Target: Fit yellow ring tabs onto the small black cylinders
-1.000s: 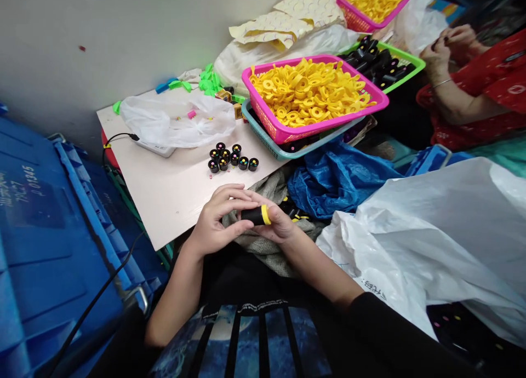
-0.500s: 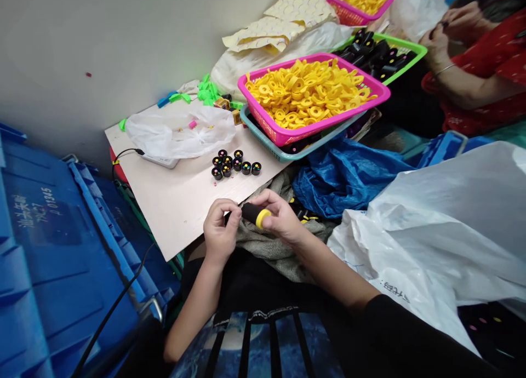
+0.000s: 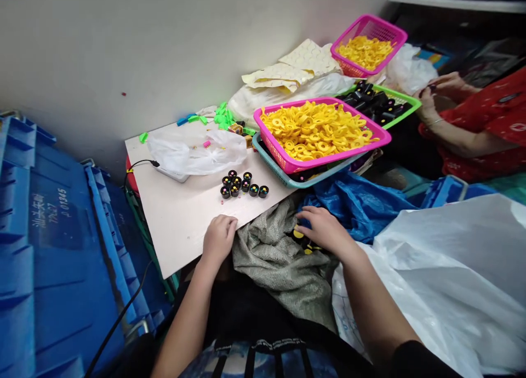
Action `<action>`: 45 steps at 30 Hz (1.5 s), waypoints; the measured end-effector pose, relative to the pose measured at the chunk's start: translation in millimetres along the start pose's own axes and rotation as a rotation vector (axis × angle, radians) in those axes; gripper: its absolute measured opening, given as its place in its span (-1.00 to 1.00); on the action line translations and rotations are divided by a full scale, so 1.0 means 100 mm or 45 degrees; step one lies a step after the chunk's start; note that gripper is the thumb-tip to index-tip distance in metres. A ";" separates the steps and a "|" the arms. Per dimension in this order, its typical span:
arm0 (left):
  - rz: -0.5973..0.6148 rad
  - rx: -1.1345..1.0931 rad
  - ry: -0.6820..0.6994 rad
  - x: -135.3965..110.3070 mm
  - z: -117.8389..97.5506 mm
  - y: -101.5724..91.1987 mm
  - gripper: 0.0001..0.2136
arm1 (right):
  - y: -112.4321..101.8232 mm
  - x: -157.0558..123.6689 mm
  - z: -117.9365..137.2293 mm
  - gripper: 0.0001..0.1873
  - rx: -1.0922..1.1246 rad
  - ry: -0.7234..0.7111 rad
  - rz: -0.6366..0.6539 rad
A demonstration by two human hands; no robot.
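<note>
Sack [image 3: 269, 249] with black-and-yellow pieces [image 3: 309, 250] beneath open right hand [image 3: 327, 231]; left hand [image 3: 219, 236] curled at desk [image 3: 176, 227] edge, cannot tell whether gripping anything.

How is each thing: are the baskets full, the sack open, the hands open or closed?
Left hand: fingers curled, by the table edge
Right hand: open, over the sack's mouth
Grey sack: open, crumpled
Front pink basket: heaped with yellow pieces
Back pink basket: partly filled, tilted
Green basket: filled with black pieces
Thin white bag: crumpled
</note>
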State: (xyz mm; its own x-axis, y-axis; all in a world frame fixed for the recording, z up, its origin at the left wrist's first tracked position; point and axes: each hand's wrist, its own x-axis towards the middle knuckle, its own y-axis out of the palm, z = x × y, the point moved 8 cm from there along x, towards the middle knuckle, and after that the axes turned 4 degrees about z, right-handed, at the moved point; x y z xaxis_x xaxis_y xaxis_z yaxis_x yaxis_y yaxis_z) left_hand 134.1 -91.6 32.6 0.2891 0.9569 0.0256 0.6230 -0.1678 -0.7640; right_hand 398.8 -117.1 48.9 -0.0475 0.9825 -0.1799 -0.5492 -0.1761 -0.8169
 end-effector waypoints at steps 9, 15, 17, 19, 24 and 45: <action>-0.379 0.359 -0.385 0.42 0.50 -0.17 -0.67 | 0.85 0.90 1.01 -0.71 0.040 -0.044 -0.129; -0.434 0.343 -0.335 0.44 0.55 -0.13 -0.81 | 1.00 1.07 0.97 -0.77 -0.019 0.046 -0.206; -0.454 0.335 -0.325 0.43 0.56 -0.13 -0.82 | 1.00 1.03 0.96 -0.78 -0.025 0.045 -0.209; -0.472 0.322 -0.318 0.43 0.56 -0.14 -0.83 | 0.91 0.96 0.96 -0.78 -0.005 -0.006 -0.274; -0.514 0.273 -0.306 0.42 0.57 -0.14 -0.86 | 0.36 0.77 0.88 -0.81 -0.083 -0.123 -0.696; -0.442 0.068 -0.220 0.71 0.32 -0.34 -0.83 | 0.35 0.79 0.90 -0.76 -0.092 -0.147 -0.534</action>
State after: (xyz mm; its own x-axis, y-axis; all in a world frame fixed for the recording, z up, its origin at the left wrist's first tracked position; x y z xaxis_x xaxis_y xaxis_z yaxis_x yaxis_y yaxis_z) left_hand 109.8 -10.1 39.9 -0.0620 0.9811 0.1832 0.6219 0.1815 -0.7617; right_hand 300.4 -40.0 55.4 0.0716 0.9695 0.2344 -0.4812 0.2394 -0.8433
